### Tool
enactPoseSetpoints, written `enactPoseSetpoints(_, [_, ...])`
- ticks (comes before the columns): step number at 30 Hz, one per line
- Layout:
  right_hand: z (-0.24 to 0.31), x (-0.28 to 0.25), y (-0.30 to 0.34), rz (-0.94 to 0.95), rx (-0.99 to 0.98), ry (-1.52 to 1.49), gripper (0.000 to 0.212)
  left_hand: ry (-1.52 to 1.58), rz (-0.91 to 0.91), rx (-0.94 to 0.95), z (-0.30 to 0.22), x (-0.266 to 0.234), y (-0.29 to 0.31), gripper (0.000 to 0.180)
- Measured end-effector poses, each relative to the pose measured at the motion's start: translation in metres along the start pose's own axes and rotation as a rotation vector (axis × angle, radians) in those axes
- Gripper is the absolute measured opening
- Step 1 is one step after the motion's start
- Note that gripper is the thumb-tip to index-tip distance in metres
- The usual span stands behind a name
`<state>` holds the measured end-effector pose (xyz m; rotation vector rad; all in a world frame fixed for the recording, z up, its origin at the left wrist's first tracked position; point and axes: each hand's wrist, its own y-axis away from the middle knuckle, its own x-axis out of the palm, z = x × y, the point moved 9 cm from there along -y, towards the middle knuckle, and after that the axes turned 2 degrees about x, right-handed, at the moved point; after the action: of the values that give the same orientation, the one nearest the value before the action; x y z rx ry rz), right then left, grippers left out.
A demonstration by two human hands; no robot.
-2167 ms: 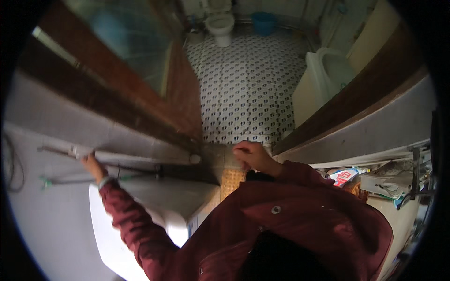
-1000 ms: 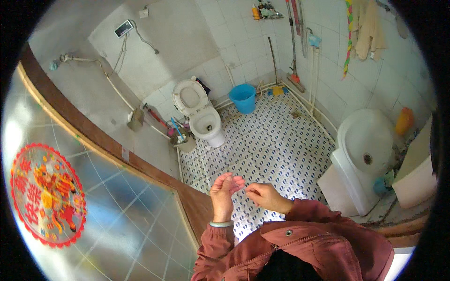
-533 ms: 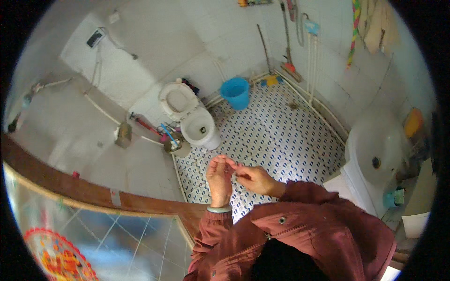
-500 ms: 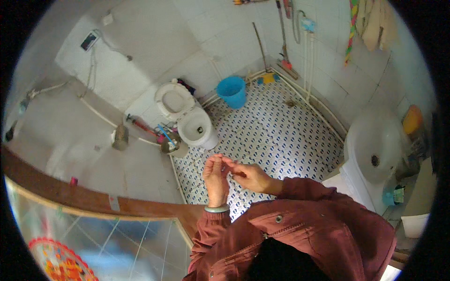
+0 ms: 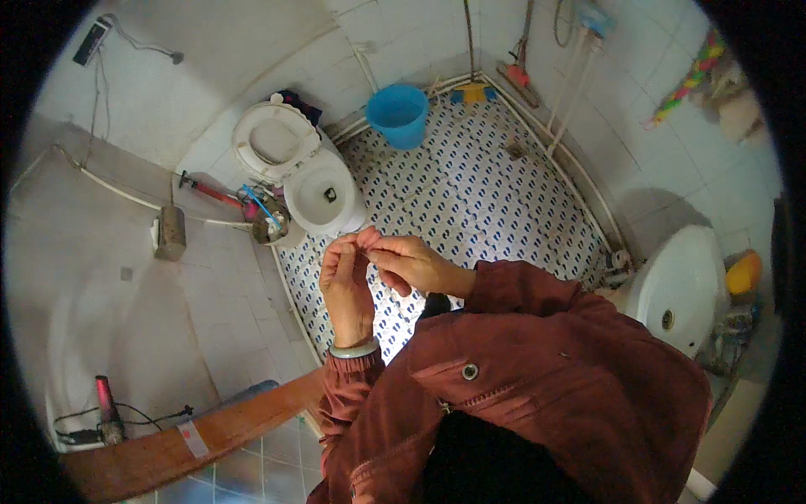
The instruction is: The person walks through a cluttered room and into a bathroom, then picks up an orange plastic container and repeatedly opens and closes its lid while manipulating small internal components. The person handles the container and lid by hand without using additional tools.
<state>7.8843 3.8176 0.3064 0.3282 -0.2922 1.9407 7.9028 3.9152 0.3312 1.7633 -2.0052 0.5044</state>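
Both hands (image 5: 345, 287) (image 5: 417, 265) touch, the toilet (image 5: 316, 202) beyond and below them.

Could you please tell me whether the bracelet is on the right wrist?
No, the pale bracelet circles the wrist of the left hand.

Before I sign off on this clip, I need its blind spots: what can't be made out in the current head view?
All in the head view:
- Whether the left hand and right hand pinch anything: fingers hide it.
- Full shape of the dark bundle: partly behind the raised toilet lid.
- Top of the yellow-and-blue broom: cut off by the upper edge.
- Hanging cloths: blurred near the rim.
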Motion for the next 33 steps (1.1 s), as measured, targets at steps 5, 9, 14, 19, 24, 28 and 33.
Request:
enactPoseSetpoints(5, [0.009, -0.037, -0.099, -0.067, 0.048, 0.15, 0.038, -0.072, 0.024, -0.008, 0.007, -0.032, -0.11, 0.018])
enactPoseSetpoints(9, [0.026, -0.07, -0.154, -0.131, 0.059, 0.16, 0.023, -0.041, 0.116, -0.044, 0.002, -0.015, -0.18, 0.017])
enactPoseSetpoints(14, [0.038, -0.121, -0.204, -0.255, 0.099, 0.228, 0.021, -0.138, 0.181, -0.167, 0.016, 0.002, -0.258, 0.023])
enactPoseSetpoints(19, [0.071, -0.174, -0.254, -0.258, 0.027, 0.23, 0.02, -0.401, 0.228, -0.012, 0.003, 0.004, -0.337, 0.024])
enactPoseSetpoints(24, [0.095, -0.217, -0.294, -0.281, 0.022, 0.209, 0.02, -1.165, 0.012, 0.506, -0.126, -0.03, -0.424, 0.027])
enactPoseSetpoints(28, [0.096, -0.239, -0.325, -0.283, 0.086, 0.203, 0.021, -1.554, -0.143, 0.962, -0.236, -0.049, -0.505, 0.033])
enactPoseSetpoints(33, [0.097, -0.271, -0.378, -0.263, 0.107, 0.256, 0.023, -1.984, -0.236, 1.127, -0.307, -0.094, -0.631, 0.04])
